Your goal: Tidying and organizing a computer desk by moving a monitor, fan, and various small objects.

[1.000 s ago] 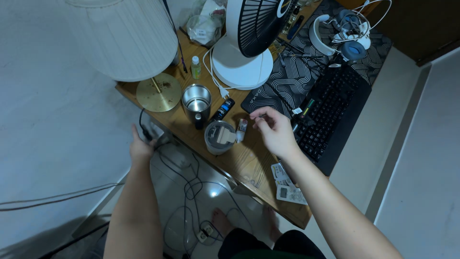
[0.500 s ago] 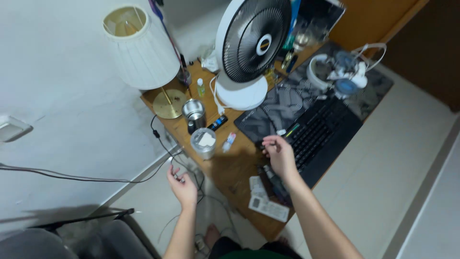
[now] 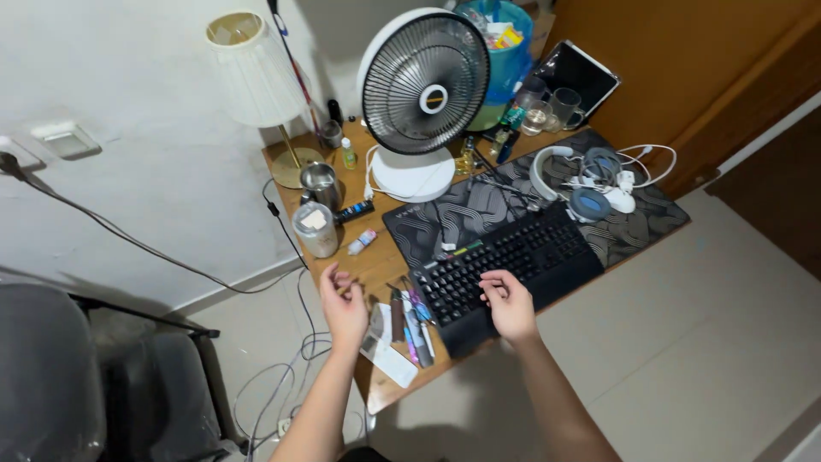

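Left hand hovers over the near-left corner of the desk, fingers loosely curled, nothing in it. Right hand sits on the near edge of the black keyboard, fingers half bent, also holding nothing.

Nearest things to the left hand: a bunch of pens and a white card, just to its right at the desk's front edge. Pens' long axis runs roughly away from the person, tilted a little; they lie between the two hands, closer to the left one. The keyboard's long axis runs left-near to right-far across the patterned mat.

Further back on the left: a lidded clear jar, a steel cup, a small tube, a lamp, a white fan. Headphones lie far right, well apart from both hands.
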